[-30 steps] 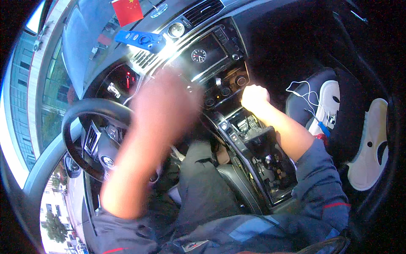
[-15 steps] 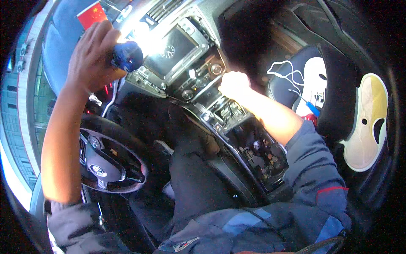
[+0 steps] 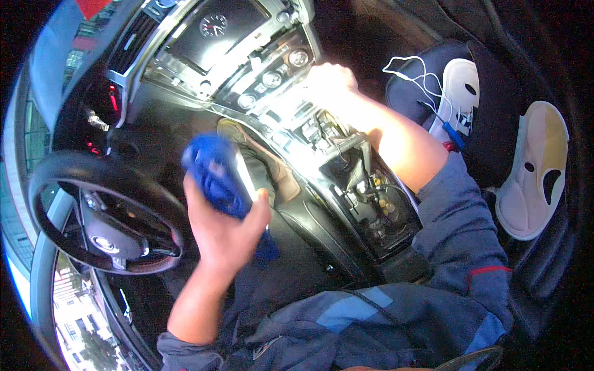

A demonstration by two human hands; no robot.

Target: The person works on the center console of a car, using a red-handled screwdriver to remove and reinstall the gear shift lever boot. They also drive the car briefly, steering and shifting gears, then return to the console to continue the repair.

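Note:
My left hand (image 3: 226, 232) is wrapped round a blue work light (image 3: 216, 176), slightly smeared by motion, between the steering wheel and the centre console. Its beam falls on the console and washes out much of it. My right hand (image 3: 333, 83) is closed at the right edge of the climate control panel (image 3: 272, 78); glare hides what its fingers grip, if anything. Just below it the console trim is off, and an opened cavity (image 3: 377, 204) shows wires, connectors and several coin-like discs. Above the control panel sits the display screen (image 3: 216, 34), its surround exposed.
The steering wheel (image 3: 105, 213) stands at left. On the right, a white trim-like panel (image 3: 461, 89) bears a white cable (image 3: 405, 74) and a blue-handled tool (image 3: 455, 133). A second pale panel (image 3: 526, 185) lies farther right. A red flag (image 3: 93, 7) is at top left.
My left hand has brought the blue light down and right, from beside the screen to above my leg. The glare has shifted onto my right hand and the lower console. My right hand stays by the panel.

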